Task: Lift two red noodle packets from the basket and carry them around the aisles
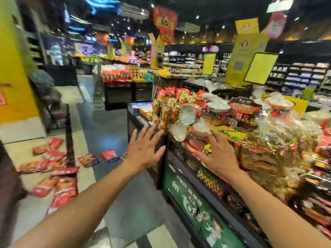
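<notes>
Both my arms reach forward toward a shop display stand (166, 145) piled with instant noodle packs. My left hand (143, 147) is spread flat with straight fingers, its fingertips against a stack of red and yellow noodle packs (166, 108) at the stand's corner. My right hand (218, 154) is spread too, palm down over yellow and red packs (231, 133) on the stand's front edge. Two white bowl-shaped lids (179, 130) hang between my hands. Neither hand grips anything.
Several red snack packets (59, 185) lie scattered on the floor at the left, beside a dark low rack (69, 140). A green sign (193, 199) covers the stand's lower front. More product stands (118, 81) and shelves fill the back. A yellow pillar (16, 68) stands left.
</notes>
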